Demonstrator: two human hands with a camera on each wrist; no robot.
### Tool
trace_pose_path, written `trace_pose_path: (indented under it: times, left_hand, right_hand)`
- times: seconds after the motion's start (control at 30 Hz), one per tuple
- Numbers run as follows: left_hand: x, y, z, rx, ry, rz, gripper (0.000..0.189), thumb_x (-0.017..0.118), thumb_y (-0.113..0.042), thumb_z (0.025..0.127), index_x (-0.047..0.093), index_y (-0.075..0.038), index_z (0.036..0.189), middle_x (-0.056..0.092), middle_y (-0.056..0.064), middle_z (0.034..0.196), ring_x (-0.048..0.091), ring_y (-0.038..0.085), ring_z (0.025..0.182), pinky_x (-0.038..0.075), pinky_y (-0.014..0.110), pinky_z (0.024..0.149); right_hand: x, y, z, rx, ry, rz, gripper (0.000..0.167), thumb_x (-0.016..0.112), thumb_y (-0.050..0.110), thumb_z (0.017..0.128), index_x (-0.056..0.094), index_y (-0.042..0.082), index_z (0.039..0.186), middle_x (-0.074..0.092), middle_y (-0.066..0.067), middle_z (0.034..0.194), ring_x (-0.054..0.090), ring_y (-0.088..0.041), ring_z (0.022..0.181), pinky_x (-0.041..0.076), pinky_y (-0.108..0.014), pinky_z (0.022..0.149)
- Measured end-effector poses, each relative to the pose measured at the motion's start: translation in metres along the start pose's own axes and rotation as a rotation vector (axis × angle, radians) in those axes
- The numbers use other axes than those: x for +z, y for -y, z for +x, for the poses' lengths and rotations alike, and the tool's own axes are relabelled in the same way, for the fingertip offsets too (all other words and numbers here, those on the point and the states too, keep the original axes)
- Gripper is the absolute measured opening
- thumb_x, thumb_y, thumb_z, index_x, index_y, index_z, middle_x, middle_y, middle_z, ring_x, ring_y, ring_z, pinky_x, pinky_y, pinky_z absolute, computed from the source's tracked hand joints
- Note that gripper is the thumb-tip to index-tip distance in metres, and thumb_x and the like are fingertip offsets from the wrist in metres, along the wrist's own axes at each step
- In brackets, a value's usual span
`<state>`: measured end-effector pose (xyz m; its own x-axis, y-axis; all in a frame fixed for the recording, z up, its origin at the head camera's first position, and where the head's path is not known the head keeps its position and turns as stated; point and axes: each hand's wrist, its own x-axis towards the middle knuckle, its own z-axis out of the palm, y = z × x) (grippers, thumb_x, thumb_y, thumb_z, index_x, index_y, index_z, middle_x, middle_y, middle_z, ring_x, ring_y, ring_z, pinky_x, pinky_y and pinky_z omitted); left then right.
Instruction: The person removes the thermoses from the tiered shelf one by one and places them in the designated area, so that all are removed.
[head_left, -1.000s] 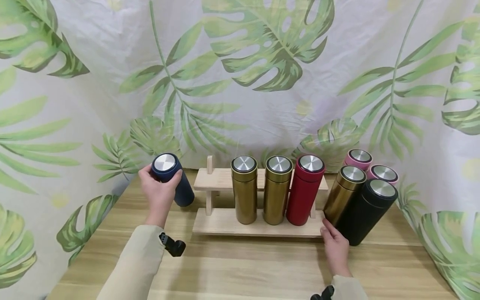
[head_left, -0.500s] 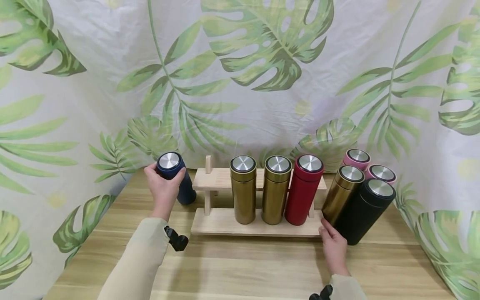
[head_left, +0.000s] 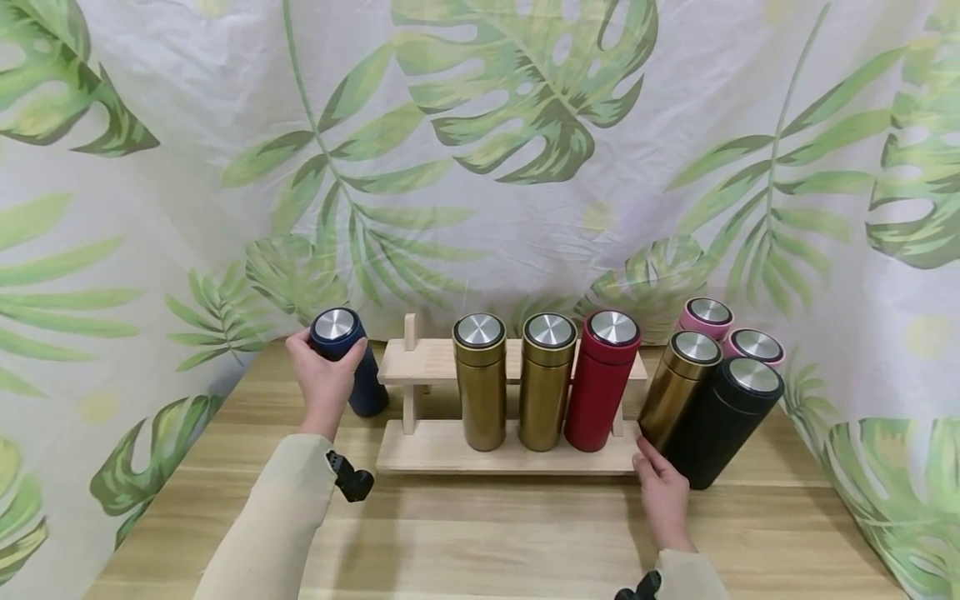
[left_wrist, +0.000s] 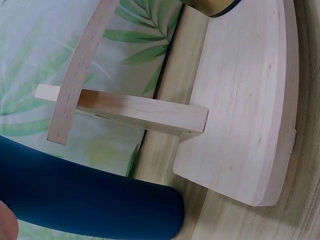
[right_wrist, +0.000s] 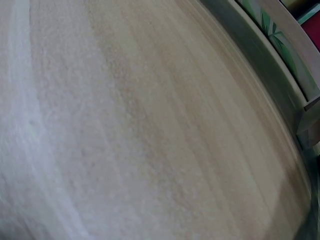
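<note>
A dark blue thermos bottle (head_left: 367, 383) with a steel-topped lid stands just left of the two-tier wooden rack (head_left: 405, 450). My left hand (head_left: 324, 383) grips it near the top from the front, thumb on its right side. In the left wrist view, the base of the blue thermos (left_wrist: 110, 200) shows close beside the left end of the rack (left_wrist: 240, 100). My right hand (head_left: 663, 496) touches the right front corner of the rack's lower board, fingers fairly straight. Two gold thermoses (head_left: 480, 400) and a red thermos (head_left: 597, 392) stand on that lower board.
Right of the rack, a gold thermos (head_left: 671, 392) and a larger black thermos (head_left: 720, 429) stand close by my right hand. Two pink thermoses (head_left: 705, 315) are behind them. A leaf-patterned cloth (head_left: 525, 233) hangs behind the wooden table (head_left: 487, 533).
My left hand has moved the blue thermos slightly right, nearer the rack. The right hand stays at the rack's corner. The head view has shifted a little.
</note>
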<state>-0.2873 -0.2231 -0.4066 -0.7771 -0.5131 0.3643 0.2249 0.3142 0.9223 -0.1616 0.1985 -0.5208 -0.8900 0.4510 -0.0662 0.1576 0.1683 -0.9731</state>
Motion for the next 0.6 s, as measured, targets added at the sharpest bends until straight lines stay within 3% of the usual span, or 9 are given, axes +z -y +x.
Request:
trace_pose_path:
  times: [0.2,0.4,0.47,0.6]
  left_hand:
    - [0.001,-0.003,0.005,-0.025,0.021,0.067,0.071,0.078,-0.016,0.072,0.032,-0.003,0.125,0.042,0.015,0.129,0.043,0.026,0.120,0.040,0.038,0.102]
    - [0.002,-0.016,0.017,-0.128,0.143,0.224,0.075,0.076,-0.029,0.074,0.032,-0.005,0.129,0.044,0.017,0.130,0.043,0.030,0.121,0.039,0.043,0.103]
    - [0.002,-0.019,0.020,-0.164,0.172,0.231,0.076,0.075,-0.030,0.075,0.031,-0.006,0.132,0.043,0.016,0.132,0.043,0.030,0.122,0.040,0.042,0.103]
    - [0.003,-0.018,0.023,-0.201,0.155,0.219,0.076,0.074,-0.030,0.077,0.031,-0.007,0.135,0.043,0.015,0.135,0.043,0.028,0.123,0.039,0.041,0.104]
  right_hand:
    - [0.000,0.000,-0.001,-0.001,-0.004,0.004,0.039,0.050,0.020,0.095,0.052,0.002,0.130,0.049,-0.010,0.134,0.036,-0.022,0.131,0.030,0.006,0.078]
    - [-0.001,-0.001,0.000,-0.004,-0.017,0.026,0.040,0.051,0.021,0.095,0.052,0.002,0.130,0.049,-0.010,0.134,0.036,-0.022,0.130,0.032,0.006,0.079]
    - [-0.002,-0.002,0.000,-0.002,-0.016,0.021,0.040,0.051,0.022,0.095,0.052,0.002,0.131,0.049,-0.010,0.134,0.036,-0.023,0.130,0.032,0.006,0.078]
    - [0.000,-0.003,0.002,-0.004,-0.011,0.002,0.040,0.050,0.022,0.095,0.052,0.002,0.130,0.049,-0.010,0.134,0.037,-0.022,0.130,0.031,0.005,0.078]
